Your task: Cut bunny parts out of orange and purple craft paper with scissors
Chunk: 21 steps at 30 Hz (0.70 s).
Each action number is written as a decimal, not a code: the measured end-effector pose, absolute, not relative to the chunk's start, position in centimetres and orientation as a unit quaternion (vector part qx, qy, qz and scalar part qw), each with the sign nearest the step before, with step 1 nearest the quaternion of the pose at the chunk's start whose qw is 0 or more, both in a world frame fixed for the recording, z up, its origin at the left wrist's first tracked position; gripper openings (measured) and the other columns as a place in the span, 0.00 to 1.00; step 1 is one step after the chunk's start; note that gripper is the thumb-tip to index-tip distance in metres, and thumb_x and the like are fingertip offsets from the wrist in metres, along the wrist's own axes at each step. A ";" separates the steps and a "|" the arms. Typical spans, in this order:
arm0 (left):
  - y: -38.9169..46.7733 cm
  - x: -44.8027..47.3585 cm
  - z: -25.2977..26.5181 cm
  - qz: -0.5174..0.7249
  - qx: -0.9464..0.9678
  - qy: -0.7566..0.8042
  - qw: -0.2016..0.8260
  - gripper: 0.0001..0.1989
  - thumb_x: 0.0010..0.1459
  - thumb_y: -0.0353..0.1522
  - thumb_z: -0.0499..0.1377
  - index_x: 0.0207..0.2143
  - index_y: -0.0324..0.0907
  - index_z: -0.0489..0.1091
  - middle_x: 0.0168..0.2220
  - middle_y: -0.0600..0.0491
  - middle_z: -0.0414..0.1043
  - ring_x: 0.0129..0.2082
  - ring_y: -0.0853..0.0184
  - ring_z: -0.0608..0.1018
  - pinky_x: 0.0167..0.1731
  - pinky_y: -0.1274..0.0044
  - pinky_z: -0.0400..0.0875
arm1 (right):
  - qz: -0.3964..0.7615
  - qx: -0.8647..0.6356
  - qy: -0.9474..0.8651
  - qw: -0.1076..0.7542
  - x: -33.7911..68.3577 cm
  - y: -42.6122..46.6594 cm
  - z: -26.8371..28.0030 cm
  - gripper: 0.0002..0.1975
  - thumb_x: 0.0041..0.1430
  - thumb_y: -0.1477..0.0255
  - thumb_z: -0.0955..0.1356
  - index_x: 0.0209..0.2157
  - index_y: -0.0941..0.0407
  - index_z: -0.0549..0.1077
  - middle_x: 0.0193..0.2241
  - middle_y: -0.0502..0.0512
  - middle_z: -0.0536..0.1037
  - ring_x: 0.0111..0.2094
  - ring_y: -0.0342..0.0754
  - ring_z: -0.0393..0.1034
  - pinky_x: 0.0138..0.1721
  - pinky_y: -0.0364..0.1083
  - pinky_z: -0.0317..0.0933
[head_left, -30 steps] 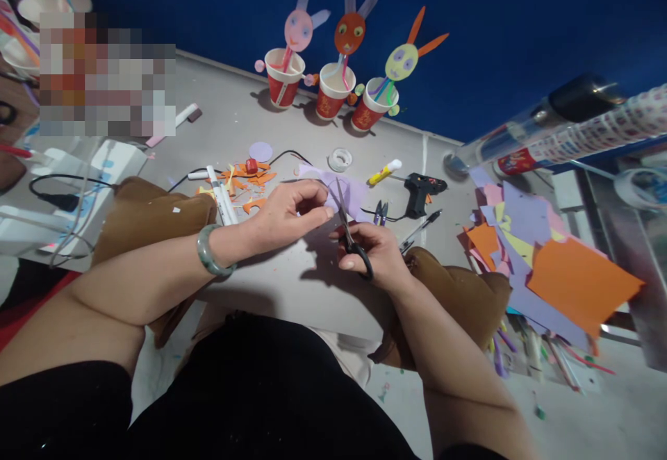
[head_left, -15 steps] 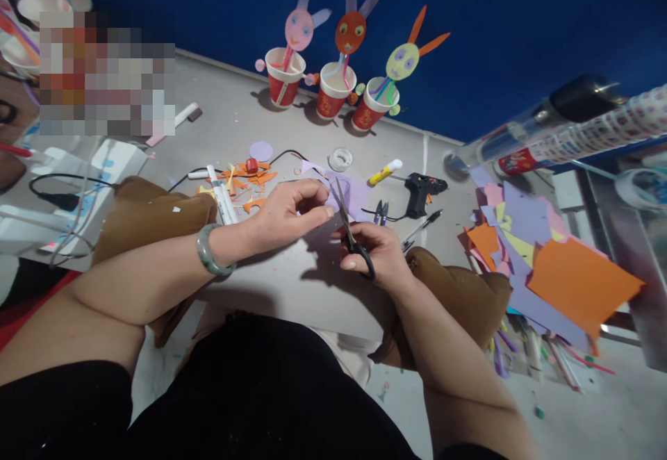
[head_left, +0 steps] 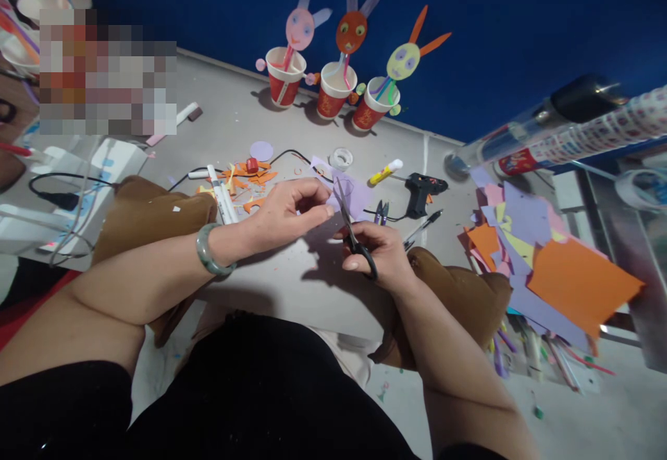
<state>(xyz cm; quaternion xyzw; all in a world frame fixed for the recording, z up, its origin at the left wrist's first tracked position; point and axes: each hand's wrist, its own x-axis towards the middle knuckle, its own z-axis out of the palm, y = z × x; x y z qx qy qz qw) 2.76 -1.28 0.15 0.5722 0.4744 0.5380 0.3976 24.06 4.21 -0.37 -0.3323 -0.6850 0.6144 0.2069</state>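
My left hand (head_left: 297, 206), with a green bangle on its wrist, pinches the edge of a piece of purple paper (head_left: 357, 196). A drawn outline shows faintly on that paper. In my right hand (head_left: 380, 255) is a pair of scissors (head_left: 350, 227) with black handles, fingers through the loops. Its blades point up and away from me, lying against the paper close to my left thumb. From this angle I cannot tell whether the blades are cutting into it. A purple paper oval (head_left: 261, 151) lies farther back on the left.
Three red cups (head_left: 331, 99) with paper rabbit heads stand along the blue wall. A glue gun (head_left: 420, 192), a yellow marker (head_left: 385, 172), a tape roll (head_left: 341, 159) and small snips (head_left: 382, 213) lie beyond my hands. Orange scraps (head_left: 250, 178) are left; coloured paper sheets (head_left: 583, 279) right.
The purple paper has turned and shifted slightly to the right. My right hand and the scissors have moved a little to the right too; my left hand has hardly moved.
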 end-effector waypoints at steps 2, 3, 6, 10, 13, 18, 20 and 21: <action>-1.3 2.8 0.1 0.539 0.571 0.473 0.400 0.08 0.58 0.32 0.61 0.27 0.41 0.66 0.25 0.57 0.63 0.25 0.73 0.64 0.27 0.78 0.60 | 0.613 -0.332 -0.687 0.207 24.1 4.2 -0.3 0.34 0.34 0.43 0.81 0.32 0.58 0.80 0.17 0.46 0.69 0.20 0.40 0.60 0.23 0.43 0.53; -1.3 2.8 0.1 0.539 0.570 0.474 0.399 0.08 0.58 0.32 0.61 0.27 0.41 0.67 0.25 0.57 0.64 0.26 0.73 0.64 0.27 0.78 0.60 | 0.612 -0.332 -0.688 0.206 24.1 4.2 -0.3 0.34 0.34 0.43 0.81 0.31 0.58 0.80 0.17 0.45 0.68 0.20 0.40 0.59 0.23 0.43 0.53; -1.4 2.7 0.0 0.538 0.569 0.480 0.395 0.08 0.59 0.32 0.61 0.27 0.41 0.67 0.26 0.56 0.65 0.27 0.72 0.65 0.28 0.77 0.62 | 0.611 -0.330 -0.690 0.205 24.1 4.2 -0.3 0.34 0.35 0.43 0.81 0.31 0.58 0.80 0.17 0.45 0.67 0.20 0.40 0.58 0.23 0.43 0.52; -1.4 2.6 0.0 0.538 0.569 0.484 0.391 0.08 0.58 0.33 0.62 0.28 0.41 0.68 0.28 0.55 0.68 0.29 0.72 0.68 0.31 0.77 0.63 | 0.614 -0.331 -0.686 0.208 24.1 4.1 -0.3 0.34 0.34 0.43 0.81 0.31 0.58 0.79 0.18 0.46 0.69 0.20 0.41 0.60 0.24 0.43 0.52; -1.4 2.6 0.1 0.538 0.569 0.481 0.394 0.08 0.58 0.32 0.61 0.27 0.41 0.68 0.27 0.55 0.68 0.28 0.72 0.67 0.30 0.77 0.63 | 0.617 -0.332 -0.683 0.206 24.1 4.2 -0.3 0.33 0.34 0.44 0.81 0.31 0.58 0.80 0.18 0.46 0.69 0.20 0.40 0.59 0.24 0.43 0.52; -1.4 2.6 0.3 0.543 0.570 0.475 0.394 0.07 0.58 0.31 0.61 0.27 0.41 0.69 0.28 0.55 0.69 0.28 0.72 0.68 0.30 0.78 0.64 | 0.617 -0.335 -0.682 0.202 24.1 4.2 -0.1 0.34 0.33 0.44 0.81 0.31 0.58 0.80 0.18 0.46 0.67 0.21 0.40 0.58 0.24 0.43 0.51; -1.4 2.6 0.2 0.544 0.571 0.475 0.390 0.07 0.58 0.31 0.61 0.27 0.41 0.69 0.28 0.55 0.70 0.29 0.72 0.69 0.31 0.78 0.64 | 0.615 -0.335 -0.685 0.199 24.2 4.3 -0.1 0.33 0.34 0.44 0.81 0.31 0.57 0.79 0.18 0.45 0.66 0.21 0.40 0.57 0.24 0.43 0.51; -1.4 2.6 0.2 0.544 0.570 0.477 0.389 0.07 0.58 0.31 0.61 0.28 0.41 0.69 0.28 0.55 0.70 0.29 0.72 0.69 0.31 0.78 0.65 | 0.614 -0.334 -0.687 0.198 24.2 4.3 -0.1 0.33 0.34 0.43 0.81 0.31 0.57 0.79 0.19 0.46 0.66 0.21 0.40 0.57 0.24 0.43 0.52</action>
